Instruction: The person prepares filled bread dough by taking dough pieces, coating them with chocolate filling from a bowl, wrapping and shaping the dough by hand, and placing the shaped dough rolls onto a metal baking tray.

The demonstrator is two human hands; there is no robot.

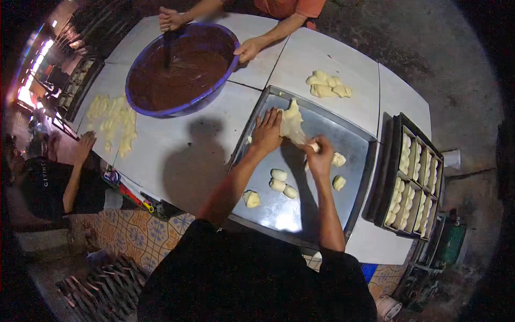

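Over a large metal tray [343, 161], my left hand [268, 131] lies with its fingers stretched out against the edge of a pale piece of dough [291, 119]. The dough is pulled thin toward my right hand [320, 154], whose fingers are closed on its near end. Small dough lumps [339, 182] sit just beside my right hand. Nearer to me in the tray are a cluster of smooth dough balls [278, 185] and a single rough lump [251, 199].
A co-worker holds a purple basin [201, 104] of dark brown paste at the far left. Flattened dough strips [126, 126] lie by another person's hand. Beyond the tray is a dough pile [327, 85]; at right, baking tins [413, 185] hold rows of dough balls.
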